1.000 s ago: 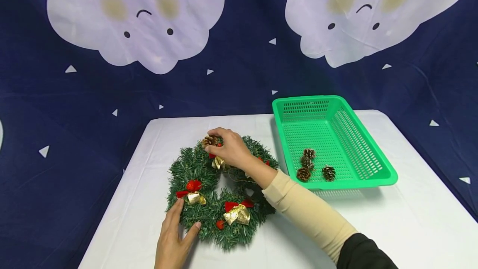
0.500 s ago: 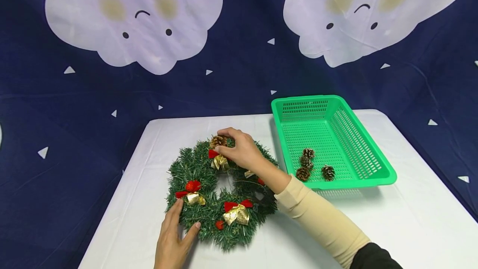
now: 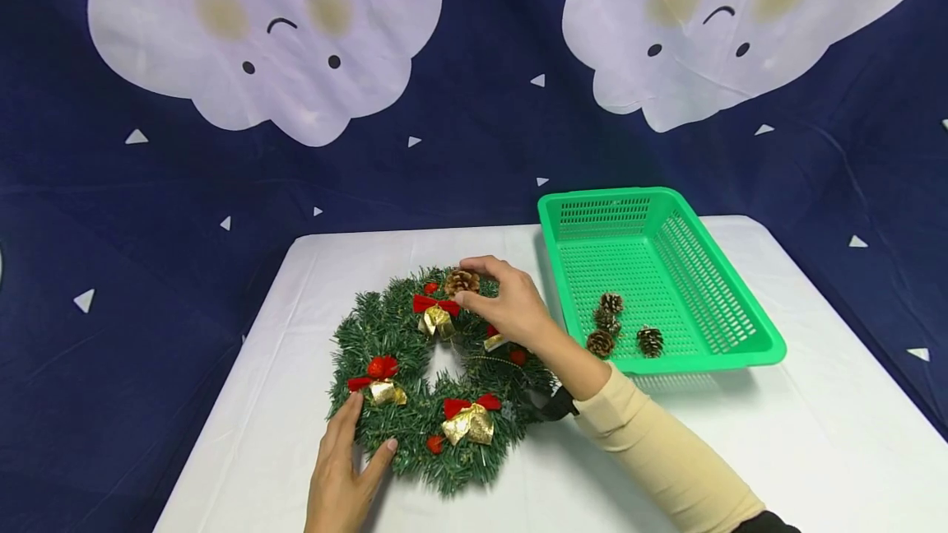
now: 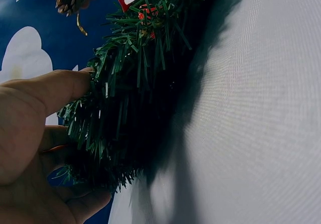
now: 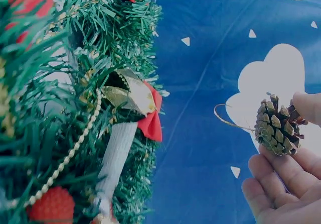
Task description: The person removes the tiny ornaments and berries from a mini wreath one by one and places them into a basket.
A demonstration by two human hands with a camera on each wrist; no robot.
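Note:
A green wreath (image 3: 370, 327) with red-and-gold bows (image 3: 468, 421) and red berries lies on the white table. My right hand (image 3: 511, 303) pinches a brown pine cone (image 3: 462, 283) between thumb and fingers over the wreath's far side, right of the top bow (image 3: 435, 315). In the right wrist view the pine cone (image 5: 277, 126) hangs clear of the greenery, with a thin gold loop (image 5: 228, 118) trailing from it. My left hand (image 3: 342, 467) rests on the wreath's near left edge, fingers and thumb spread. The left wrist view shows its thumb (image 4: 65, 86) against the wreath's needles.
A green plastic basket (image 3: 551, 270) stands at the right of the table, with several pine cones (image 3: 609, 321) near its front left corner. A gold bead string (image 5: 75, 148) runs across the wreath. A dark blue cloth with white clouds (image 3: 267, 31) hangs behind the table.
My right hand has moved to the right along the wreath's far side with the pine cone, uncovering the top bow. The left hand has stayed in place.

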